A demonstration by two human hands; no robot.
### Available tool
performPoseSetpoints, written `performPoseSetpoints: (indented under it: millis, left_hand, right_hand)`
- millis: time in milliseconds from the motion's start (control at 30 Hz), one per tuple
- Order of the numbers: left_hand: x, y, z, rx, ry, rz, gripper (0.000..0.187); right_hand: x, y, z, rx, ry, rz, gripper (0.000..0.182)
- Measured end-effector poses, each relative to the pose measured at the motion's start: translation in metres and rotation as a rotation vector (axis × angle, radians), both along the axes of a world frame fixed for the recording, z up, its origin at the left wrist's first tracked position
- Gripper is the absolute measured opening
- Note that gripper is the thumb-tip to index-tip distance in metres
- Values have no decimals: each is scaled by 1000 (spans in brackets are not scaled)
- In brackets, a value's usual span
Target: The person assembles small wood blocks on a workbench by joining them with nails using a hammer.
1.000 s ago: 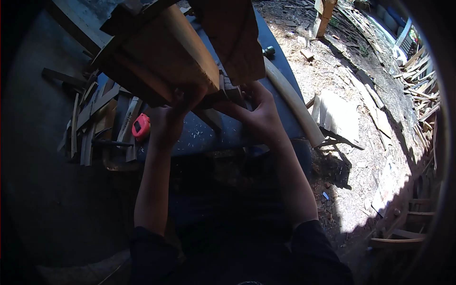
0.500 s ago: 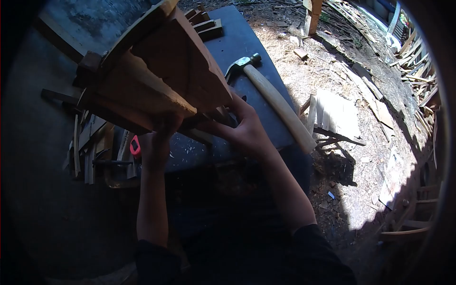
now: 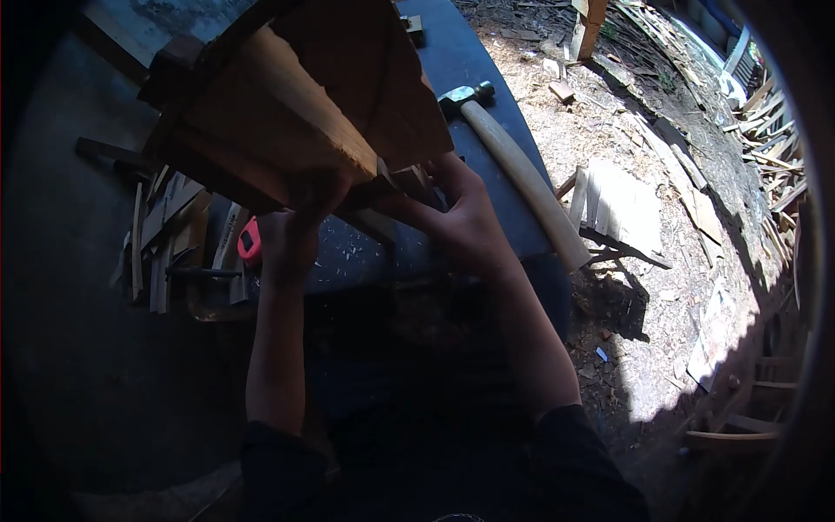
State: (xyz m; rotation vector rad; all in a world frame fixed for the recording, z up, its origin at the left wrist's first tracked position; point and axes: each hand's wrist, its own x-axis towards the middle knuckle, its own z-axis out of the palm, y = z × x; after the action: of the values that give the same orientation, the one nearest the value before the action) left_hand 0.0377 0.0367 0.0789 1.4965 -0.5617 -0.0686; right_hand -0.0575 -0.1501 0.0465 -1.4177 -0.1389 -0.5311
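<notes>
While the bulky brown wooden assembly (image 3: 304, 96) tilts above the dark blue tabletop (image 3: 348, 261), both hands brace its lower end, likely sharing weight. Left hand (image 3: 294, 230): fingers curled onto it. Right hand (image 3: 470, 222): thumb and fingers clasp a corner, fingertips shadowed, exact contact unclear. Pale-handled hammer (image 3: 526, 183) lies rightward; red tape measure (image 3: 250, 241) beside left wrist. Assembly blocks much tabletop.

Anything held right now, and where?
Yes: a wooden piece, held at its near lower end by the left hand and right hand.
</notes>
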Motion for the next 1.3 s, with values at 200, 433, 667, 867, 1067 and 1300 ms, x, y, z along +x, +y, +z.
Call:
performPoseSetpoints:
  millis: [200,433,667,867,1067,1300]
  left_hand:
    - [-6,-5,10,30,-2,-23,55]
    - [-2,-6,13,108,-151,-32,57]
    - [0,-7,10,-19,-136,-80,51]
    - [9,-7,40,-406,-157,195,65]
    - [45,28,28,-359,-172,331,54]
    - [43,47,-43,94,-101,293,38]
  right_hand:
    - [2,3,0,35,26,-1,50]
    - [5,-2,-5,-7,43,-10,53]
    - [-3,-15,25,-240,135,15,60]
    - [6,-30,67,-573,131,-89,47]
    - [89,-75,120,-439,-103,-394,54]
    - [284,-113,171,-643,-114,-602,51]
